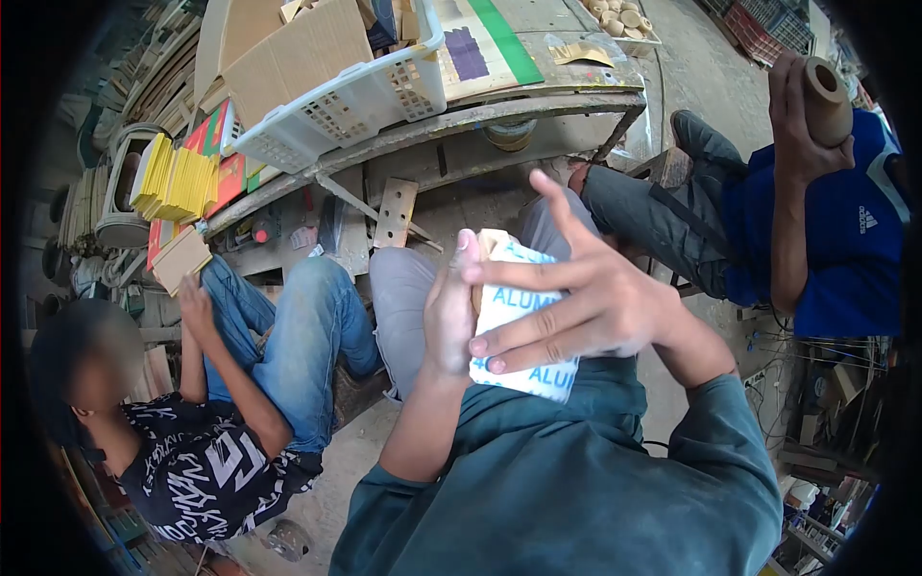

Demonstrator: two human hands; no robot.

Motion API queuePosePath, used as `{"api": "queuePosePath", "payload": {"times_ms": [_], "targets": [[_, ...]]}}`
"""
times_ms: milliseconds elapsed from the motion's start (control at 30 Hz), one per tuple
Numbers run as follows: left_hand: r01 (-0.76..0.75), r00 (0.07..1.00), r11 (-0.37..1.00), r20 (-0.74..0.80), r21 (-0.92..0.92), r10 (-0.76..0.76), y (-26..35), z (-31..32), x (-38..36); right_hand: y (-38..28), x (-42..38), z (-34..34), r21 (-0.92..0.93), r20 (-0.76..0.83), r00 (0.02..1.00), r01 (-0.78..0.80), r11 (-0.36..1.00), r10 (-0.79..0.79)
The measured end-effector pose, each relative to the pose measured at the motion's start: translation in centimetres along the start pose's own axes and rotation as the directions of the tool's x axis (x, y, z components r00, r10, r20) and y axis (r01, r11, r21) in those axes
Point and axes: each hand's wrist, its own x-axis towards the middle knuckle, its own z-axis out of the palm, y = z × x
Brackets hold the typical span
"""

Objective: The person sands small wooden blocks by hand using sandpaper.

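Observation:
A white sheet with blue lettering (526, 370) lies over a light brown piece (492, 240), whose top edge shows above it. My left hand (449, 312) is wrapped round the left side of the piece, thumb pointing up. My right hand (586, 302) presses its fingers on the face of the sheet, with the index finger raised and apart. Both hands are above my lap. Most of the brown piece is hidden behind the sheet and my fingers.
A bench (480, 113) ahead bears a white crate (346, 108) with cardboard. At left, a person (206, 461) holds a small board near yellow-edged pieces (178, 180). At right, a person in blue (836, 221) holds a round wooden piece (828, 101).

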Motion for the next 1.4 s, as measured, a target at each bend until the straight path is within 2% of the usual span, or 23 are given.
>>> {"api": "queuePosePath", "payload": {"times_ms": [67, 100, 133, 200, 233, 267, 300, 400, 433, 467, 500, 533, 600, 633, 700, 800, 900, 1067, 1133, 1200, 1233, 1333, 1400], "targets": [[0.055, 0.919, 0.997, -0.392, 0.051, -0.030, -0.2, 3.1, -0.7, 1.4, 0.2, -0.5, -0.114, 0.027, 0.999, -0.026, 0.993, 0.029], [0.121, 0.989, 0.992, 0.083, 0.032, -0.123, 0.6, 0.0, -0.4, 2.5, 0.3, -1.2, -0.204, 0.033, 0.997, -0.060, 0.977, 0.068], [0.120, 0.989, 0.992, 0.083, 0.032, -0.122, -0.2, -1.9, -0.6, 3.4, 0.2, -1.9, -0.300, -0.021, 0.995, -0.102, 0.948, 0.100], [0.051, 0.990, 0.964, 0.112, 0.261, -0.082, -0.2, -1.4, -0.1, 4.3, 0.1, -3.3, -0.495, -0.125, 0.979, -0.202, 0.845, 0.161], [0.063, 0.995, 0.967, 0.061, 0.246, -0.080, 0.1, -1.3, 0.0, 4.2, -0.2, -3.1, -0.309, -0.229, 0.968, -0.171, 0.936, 0.101], [0.054, 0.995, 0.968, 0.067, 0.245, -0.073, 0.0, -0.2, 0.5, 2.9, 0.0, -2.5, -0.301, -0.224, 0.972, -0.145, 0.943, 0.078], [-0.017, 0.952, 0.949, -0.286, 0.315, 0.112, -0.5, 1.6, 1.1, 1.6, 0.3, -2.0, -0.292, -0.218, 0.974, -0.119, 0.949, 0.055], [-0.065, 0.806, 0.897, -0.507, 0.437, 0.306, -0.8, 0.8, 0.8, 0.8, 0.2, -0.1, -0.077, -0.097, 0.995, -0.018, 0.997, 0.011], [0.008, 0.984, 0.942, -0.170, 0.336, 0.052, 0.3, -1.3, 0.4, 2.2, -0.3, -0.4, -0.313, -0.174, 0.981, -0.139, 0.940, 0.087], [0.108, 0.959, 0.959, 0.226, 0.264, -0.171, 1.1, -2.8, 0.2, 3.6, -1.0, -1.3, -0.490, -0.224, 0.961, -0.253, 0.834, 0.160], [0.104, 0.929, 0.961, 0.318, 0.258, -0.186, 1.3, -3.0, 0.2, 4.9, -1.7, -2.3, -0.639, -0.271, 0.934, -0.355, 0.683, 0.232], [0.106, 0.929, 0.959, 0.317, 0.264, -0.190, 1.2, -2.8, -0.1, 5.7, -2.6, -2.5, -0.439, -0.381, 0.879, -0.445, 0.781, 0.287], [-0.087, 0.992, 0.910, 0.115, 0.406, 0.043, 0.6, -1.2, -0.2, 4.7, -2.8, -2.4, -0.282, -0.488, 0.845, -0.389, 0.877, 0.218], [-0.061, 0.994, 0.973, 0.098, 0.224, 0.040, 0.3, -1.1, 0.1, 4.3, -2.9, -2.0, -0.278, -0.482, 0.848, -0.386, 0.880, 0.220], [-0.045, 0.994, 0.972, 0.107, 0.229, 0.021, 0.2, -1.2, 0.1, 3.9, -3.3, -1.1, 0.002, -0.539, 0.795, -0.329, 0.944, 0.278], [0.030, 0.986, 0.991, 0.156, 0.127, -0.050, 0.2, -1.9, 0.1, 3.4, -3.4, -0.4, 0.200, -0.592, 0.699, -0.355, 0.913, 0.401], [0.063, 0.987, 0.988, 0.136, 0.143, -0.083, 0.3, -1.9, 0.2, 3.5, -4.3, -0.1, 0.219, -0.583, 0.697, -0.359, 0.907, 0.417], [0.245, 0.961, 0.923, 0.199, -0.298, -0.191, -0.3, -2.4, 0.0, 2.2, -4.1, 0.6, 0.266, -0.580, 0.686, -0.351, 0.898, 0.440], [0.253, 0.957, 0.912, 0.224, -0.322, -0.186, -0.3, -2.1, -0.5, 1.6, -3.8, 0.6, 0.224, -0.582, 0.705, -0.341, 0.913, 0.406], [0.221, 0.971, 0.933, 0.148, -0.285, -0.185, -0.1, -1.0, -1.1, 0.9, -3.6, 0.6, 0.147, -0.567, 0.708, -0.415, 0.898, 0.420], [0.205, 0.977, 0.971, 0.084, -0.123, -0.196, 0.1, -0.6, -1.2, 0.6, -3.7, 1.1, 0.258, -0.575, 0.650, -0.431, 0.865, 0.496], [0.100, 0.992, 0.990, 0.065, 0.104, -0.107, -0.2, -0.7, -1.0, 0.9, -3.7, 0.8, 0.283, -0.565, 0.641, -0.440, 0.852, 0.519], [0.066, 0.995, 0.992, 0.074, 0.106, -0.074, -0.5, -1.4, -0.7, 1.4, -3.8, 0.8, 0.225, -0.530, 0.724, -0.383, 0.896, 0.443]]}}
